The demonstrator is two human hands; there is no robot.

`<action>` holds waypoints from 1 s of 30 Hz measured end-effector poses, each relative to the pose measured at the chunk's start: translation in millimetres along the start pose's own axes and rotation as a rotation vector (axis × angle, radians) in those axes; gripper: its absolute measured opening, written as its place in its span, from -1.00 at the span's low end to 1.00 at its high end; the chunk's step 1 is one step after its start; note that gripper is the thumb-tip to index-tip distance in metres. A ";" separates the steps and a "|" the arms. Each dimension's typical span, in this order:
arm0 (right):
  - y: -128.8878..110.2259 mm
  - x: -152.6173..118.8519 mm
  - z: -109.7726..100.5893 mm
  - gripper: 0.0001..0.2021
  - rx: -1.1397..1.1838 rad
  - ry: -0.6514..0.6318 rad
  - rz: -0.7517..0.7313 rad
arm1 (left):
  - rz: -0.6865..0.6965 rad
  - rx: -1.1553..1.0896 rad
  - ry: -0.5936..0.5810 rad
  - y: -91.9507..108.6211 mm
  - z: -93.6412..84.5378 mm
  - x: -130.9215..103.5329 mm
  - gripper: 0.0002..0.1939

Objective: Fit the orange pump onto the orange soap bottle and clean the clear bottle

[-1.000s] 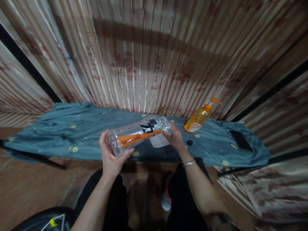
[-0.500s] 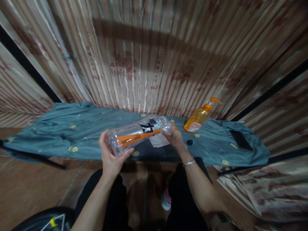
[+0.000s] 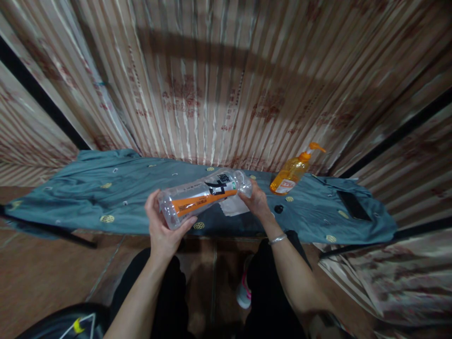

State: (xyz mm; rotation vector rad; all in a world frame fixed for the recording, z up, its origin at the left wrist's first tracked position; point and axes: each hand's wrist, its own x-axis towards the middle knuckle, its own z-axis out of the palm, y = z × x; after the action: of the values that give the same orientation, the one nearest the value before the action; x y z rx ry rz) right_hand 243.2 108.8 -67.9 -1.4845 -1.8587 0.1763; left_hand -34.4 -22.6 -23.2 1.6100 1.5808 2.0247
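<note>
A large clear plastic bottle with an orange, black and white label lies across both hands, tilted, its base to the left. My left hand wraps round the base, thumb along the near side. At the other end, my right hand is closed by the neck, where a clear rounded plastic part shows; I cannot tell whether that is separate from the bottle. Under the neck end, a white piece of paper or tissue lies on the cloth. A small black cap-like object sits right of my right wrist.
An orange pump bottle stands at the back right of the blue-green cloth, which covers a long narrow surface. Farther right lies a dark phone. Striped curtain hangs behind, and black frame bars rise at both sides.
</note>
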 end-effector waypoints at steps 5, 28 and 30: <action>-1.3 -0.4 -0.9 -0.46 0.028 0.007 0.013 | 0.011 -0.008 -0.014 0.3 -1.0 -0.1 0.03; -3.1 -0.3 -1.8 -0.45 0.003 0.000 -0.009 | -0.043 -0.032 0.006 5.4 0.9 1.2 0.04; -3.5 -0.1 -2.5 -0.44 -0.003 -0.009 0.008 | -0.044 -0.041 0.009 5.9 1.1 1.2 0.04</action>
State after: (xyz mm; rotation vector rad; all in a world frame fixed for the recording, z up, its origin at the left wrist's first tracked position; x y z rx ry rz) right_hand 242.0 106.8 -64.3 -1.4960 -1.8612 0.1839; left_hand -31.2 -23.8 -18.0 1.5408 1.5530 2.0311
